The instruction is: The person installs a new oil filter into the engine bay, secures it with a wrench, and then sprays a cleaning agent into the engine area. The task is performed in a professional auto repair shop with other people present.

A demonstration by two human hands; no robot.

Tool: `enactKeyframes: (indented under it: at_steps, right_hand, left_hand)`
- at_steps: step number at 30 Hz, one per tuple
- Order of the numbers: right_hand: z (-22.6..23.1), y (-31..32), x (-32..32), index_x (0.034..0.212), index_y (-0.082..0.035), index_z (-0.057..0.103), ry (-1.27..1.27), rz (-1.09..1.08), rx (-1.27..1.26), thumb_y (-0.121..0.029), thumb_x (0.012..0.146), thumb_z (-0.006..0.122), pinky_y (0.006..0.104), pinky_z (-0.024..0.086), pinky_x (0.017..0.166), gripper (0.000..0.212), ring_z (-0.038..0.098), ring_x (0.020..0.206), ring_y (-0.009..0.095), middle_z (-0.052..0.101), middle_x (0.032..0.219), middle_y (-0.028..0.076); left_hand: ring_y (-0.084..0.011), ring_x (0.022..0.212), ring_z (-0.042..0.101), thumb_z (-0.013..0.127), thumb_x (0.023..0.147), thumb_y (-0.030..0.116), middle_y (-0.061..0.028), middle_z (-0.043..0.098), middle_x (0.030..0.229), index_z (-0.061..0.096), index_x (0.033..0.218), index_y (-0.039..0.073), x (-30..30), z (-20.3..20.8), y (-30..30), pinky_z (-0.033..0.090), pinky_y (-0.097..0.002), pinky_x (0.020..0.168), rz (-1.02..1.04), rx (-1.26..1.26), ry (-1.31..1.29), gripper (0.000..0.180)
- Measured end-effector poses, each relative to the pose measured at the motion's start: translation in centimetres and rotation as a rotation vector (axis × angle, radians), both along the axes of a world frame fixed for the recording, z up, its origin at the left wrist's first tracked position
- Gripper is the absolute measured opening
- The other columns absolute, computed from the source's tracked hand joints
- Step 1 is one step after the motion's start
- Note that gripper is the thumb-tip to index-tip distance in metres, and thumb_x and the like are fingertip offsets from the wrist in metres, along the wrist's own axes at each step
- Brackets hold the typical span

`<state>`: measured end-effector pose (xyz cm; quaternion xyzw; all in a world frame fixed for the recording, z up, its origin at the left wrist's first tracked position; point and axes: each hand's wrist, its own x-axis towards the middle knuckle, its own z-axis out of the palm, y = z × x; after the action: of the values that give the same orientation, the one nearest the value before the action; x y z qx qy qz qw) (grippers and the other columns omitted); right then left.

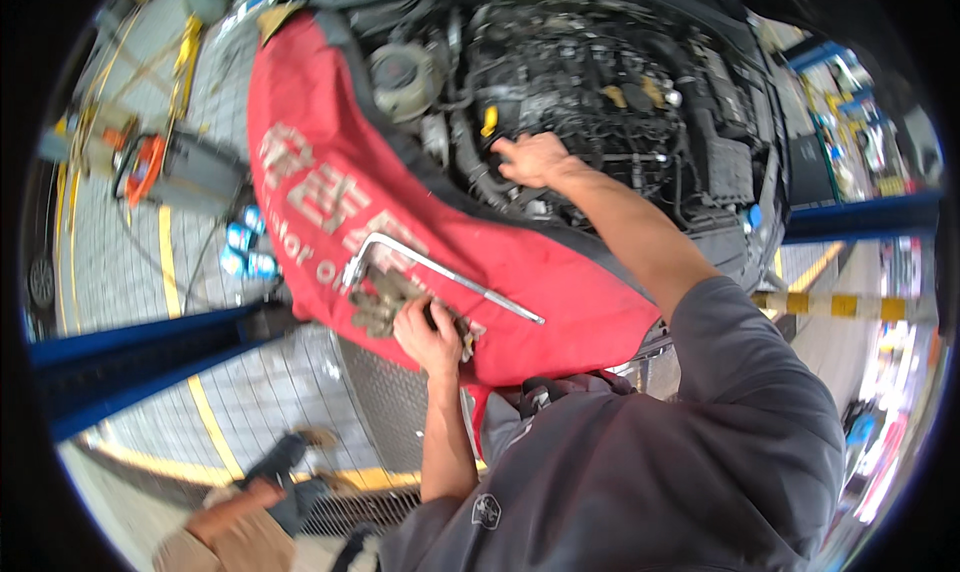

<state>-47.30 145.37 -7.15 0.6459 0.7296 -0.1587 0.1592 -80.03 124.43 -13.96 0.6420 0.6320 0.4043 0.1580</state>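
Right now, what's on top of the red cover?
A bent metal bar and stained gloves lie on the red cover; the left hand hides part of the gloves.

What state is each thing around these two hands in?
Bare left hand: fingers curled; grip unclear.
Bare right hand: extended over engine; contact unclear.
Dark car engine: exposed.
Red fabric cover: draped, creased.
Bent silver metal bar: lying on cover, unheld.
Soiled grey-brown gloves: unworn, beside left hand.
Translucent whitish plastic reservoir: seemingly capped.

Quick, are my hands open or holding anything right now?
Left hand: partly curled against the glove, grip unclear.
Right hand: over the engine bay, hold cannot be told.
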Motion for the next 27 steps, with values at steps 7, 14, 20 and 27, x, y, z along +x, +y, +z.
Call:
enactKeyframes:
  at_steps: [7,14,20,27]
  right_hand:
    - [-1.2,0.1,-1.6,0.133,-0.008,0.057,-0.060,-0.184,0.081,-0.054,0.110,0.051,0.0545,0.057,0.093,0.052,0.075,0.108,0.042,0.080,0.103,0.021]
    - [0.2,0.1,-0.1,0.155,-0.031,0.050,-0.123,0.074,0.005,-0.053,0.108,0.056,0.0571,0.056,0.097,0.053,0.070,0.116,0.048,0.070,0.126,0.028]
    - [-1.6,0.5,-0.3,0.153,-0.024,0.051,-0.143,-0.038,0.066,-0.062,0.107,0.051,0.0562,0.056,0.096,0.060,0.074,0.113,0.045,0.077,0.119,0.026]
    - [-2.6,0.8,1.2,0.167,-0.027,0.035,-0.124,-0.023,0.053,-0.061,0.107,0.055,0.0613,0.055,0.095,0.072,0.071,0.116,0.052,0.072,0.128,0.031]
  left_hand:
    - [-0.0346,0.108,0.064,0.073,0.096,0.017,-0.0119,0.071,0.115,0.071,0.112,0.008,0.0,0.6,0.1,0.048,-0.0484,0.098,0.018,-0.019,-0.023,0.018]
    - [-0.0330,0.107,0.066,0.075,0.095,0.017,-0.0106,0.072,0.113,0.071,0.111,0.009,-0.2,1.2,0.1,0.049,-0.0469,0.093,0.044,-0.027,-0.058,0.018]
    - [-0.0338,0.104,0.066,0.076,0.093,0.016,-0.0111,0.071,0.111,0.071,0.109,0.009,-0.3,0.8,-0.1,0.050,-0.0474,0.090,0.058,-0.007,-0.069,0.019]
    - [-0.0363,0.103,0.067,0.074,0.093,0.021,-0.0137,0.070,0.106,0.071,0.104,0.007,-0.4,0.8,-0.2,0.052,-0.0496,0.089,0.051,-0.002,-0.128,0.018]
